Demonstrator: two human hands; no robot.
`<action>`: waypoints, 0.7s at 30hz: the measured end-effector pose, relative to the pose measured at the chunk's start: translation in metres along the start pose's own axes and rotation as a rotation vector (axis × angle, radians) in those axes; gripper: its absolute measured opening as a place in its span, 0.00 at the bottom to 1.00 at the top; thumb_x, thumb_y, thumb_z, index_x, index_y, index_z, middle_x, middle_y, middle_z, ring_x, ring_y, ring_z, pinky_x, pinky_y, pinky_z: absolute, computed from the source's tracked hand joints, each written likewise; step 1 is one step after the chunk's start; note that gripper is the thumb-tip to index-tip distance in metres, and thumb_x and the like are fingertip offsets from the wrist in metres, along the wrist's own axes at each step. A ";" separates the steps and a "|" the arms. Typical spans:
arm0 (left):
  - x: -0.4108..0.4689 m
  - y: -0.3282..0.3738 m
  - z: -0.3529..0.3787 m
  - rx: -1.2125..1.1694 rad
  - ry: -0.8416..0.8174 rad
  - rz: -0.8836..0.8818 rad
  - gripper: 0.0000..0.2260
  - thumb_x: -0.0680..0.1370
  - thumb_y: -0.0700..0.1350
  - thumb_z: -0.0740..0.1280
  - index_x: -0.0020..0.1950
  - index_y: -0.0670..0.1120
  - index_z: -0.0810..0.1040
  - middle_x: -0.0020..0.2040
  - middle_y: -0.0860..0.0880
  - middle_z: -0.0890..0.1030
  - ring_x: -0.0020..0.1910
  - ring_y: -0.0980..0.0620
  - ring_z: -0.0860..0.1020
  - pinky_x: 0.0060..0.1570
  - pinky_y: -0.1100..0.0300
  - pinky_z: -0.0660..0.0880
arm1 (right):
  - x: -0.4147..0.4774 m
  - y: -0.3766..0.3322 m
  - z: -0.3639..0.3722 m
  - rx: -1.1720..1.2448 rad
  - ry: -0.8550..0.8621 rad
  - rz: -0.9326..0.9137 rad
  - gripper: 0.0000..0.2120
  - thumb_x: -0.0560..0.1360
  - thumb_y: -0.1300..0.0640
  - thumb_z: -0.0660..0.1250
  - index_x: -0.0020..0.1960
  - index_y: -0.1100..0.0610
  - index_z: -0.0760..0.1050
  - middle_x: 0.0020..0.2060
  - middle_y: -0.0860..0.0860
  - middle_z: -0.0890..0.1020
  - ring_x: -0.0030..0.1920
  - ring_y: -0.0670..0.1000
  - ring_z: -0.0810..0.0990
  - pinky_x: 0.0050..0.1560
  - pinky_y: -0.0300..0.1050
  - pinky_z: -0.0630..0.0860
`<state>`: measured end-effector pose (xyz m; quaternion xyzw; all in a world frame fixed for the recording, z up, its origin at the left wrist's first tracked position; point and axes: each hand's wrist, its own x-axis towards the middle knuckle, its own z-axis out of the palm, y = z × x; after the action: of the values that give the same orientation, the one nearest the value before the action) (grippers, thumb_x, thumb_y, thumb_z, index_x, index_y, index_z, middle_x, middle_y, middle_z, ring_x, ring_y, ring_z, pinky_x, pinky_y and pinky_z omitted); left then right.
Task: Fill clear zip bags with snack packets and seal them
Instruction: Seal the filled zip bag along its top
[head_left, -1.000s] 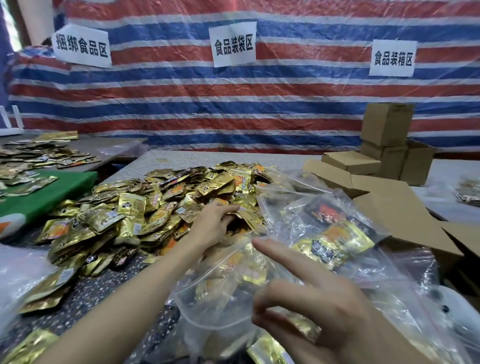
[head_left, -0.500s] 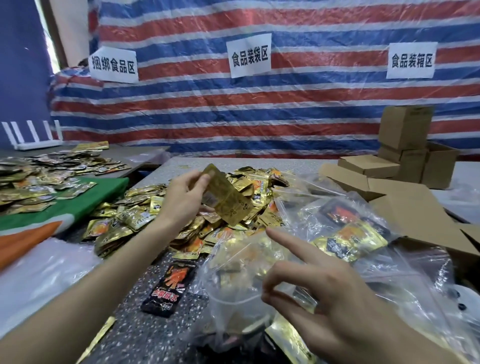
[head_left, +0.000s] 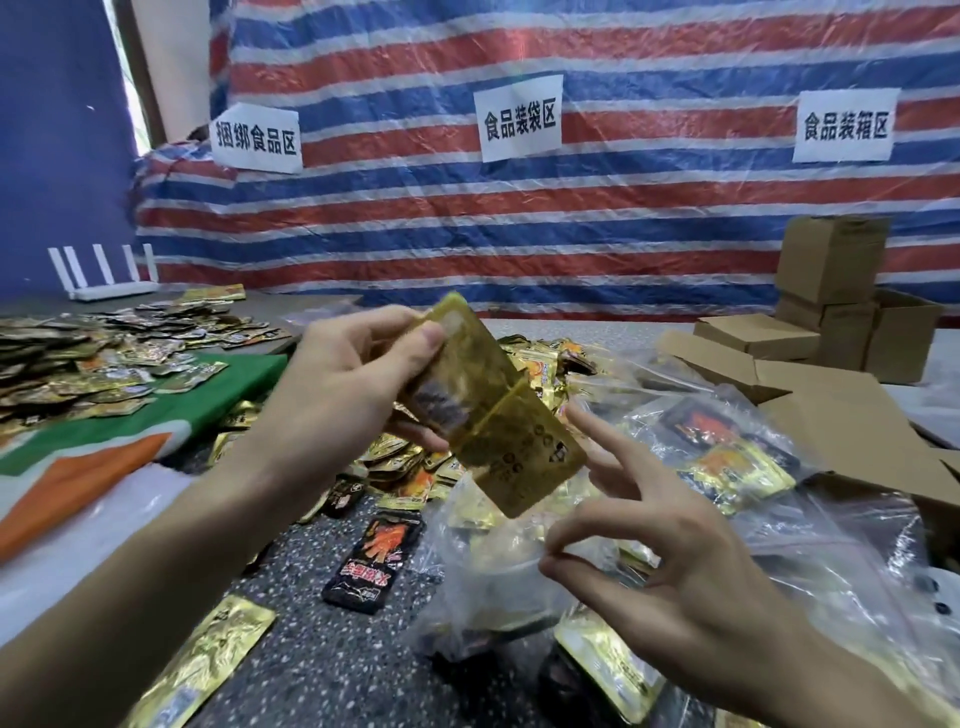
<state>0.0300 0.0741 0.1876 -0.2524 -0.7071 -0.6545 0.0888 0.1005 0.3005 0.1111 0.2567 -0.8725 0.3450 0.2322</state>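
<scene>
left hand (head_left: 353, 395): fingers and thumb curled round the gold packets, raised above the heap (head_left: 400, 457).
gold packets (head_left: 493, 415): glossy, tilted, lower end over the bag mouth.
clear zip bag (head_left: 488, 582): crumpled, part-filled, on the speckled table (head_left: 322, 649).
right hand (head_left: 675, 566): thumb and a finger pinch the bag rim, index finger straight.
change: the packets are closer to the bag than half a second ago.

The dark speckled table (head_left: 332, 670) in front of me carries a heap of gold snack packets (head_left: 395, 457) at its middle. Nearer me a black packet (head_left: 374, 561) with red print lies flat, with a lone gold packet (head_left: 208, 670) to its left. A clear zip bag (head_left: 483, 582) sits just beside the black one, with filled bags (head_left: 727, 447) to the right. Cardboard boxes (head_left: 831, 291) stand at the far right, and a green and orange cloth (head_left: 156, 415) lies on the left.
</scene>
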 end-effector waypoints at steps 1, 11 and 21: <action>-0.003 -0.002 0.004 0.064 -0.018 0.015 0.09 0.81 0.43 0.64 0.49 0.42 0.83 0.40 0.45 0.85 0.37 0.48 0.84 0.30 0.58 0.81 | 0.000 -0.001 0.000 0.017 0.011 0.002 0.03 0.73 0.48 0.75 0.44 0.42 0.82 0.77 0.36 0.60 0.73 0.34 0.63 0.71 0.38 0.67; -0.022 -0.028 0.030 1.031 -0.126 0.493 0.15 0.80 0.58 0.59 0.53 0.56 0.83 0.43 0.58 0.83 0.47 0.54 0.74 0.52 0.52 0.68 | 0.005 -0.011 0.000 0.075 0.076 -0.018 0.01 0.71 0.48 0.74 0.43 0.44 0.85 0.75 0.43 0.66 0.73 0.39 0.67 0.72 0.36 0.65; -0.024 -0.020 -0.007 0.984 -0.684 0.274 0.24 0.75 0.74 0.56 0.53 0.58 0.80 0.59 0.66 0.76 0.61 0.66 0.71 0.62 0.58 0.68 | 0.003 -0.005 0.002 0.013 0.052 -0.001 0.07 0.72 0.41 0.68 0.44 0.43 0.81 0.72 0.38 0.69 0.71 0.35 0.67 0.70 0.32 0.66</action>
<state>0.0395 0.0618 0.1599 -0.4662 -0.8758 -0.1159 0.0463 0.1009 0.2948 0.1136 0.2499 -0.8637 0.3571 0.2533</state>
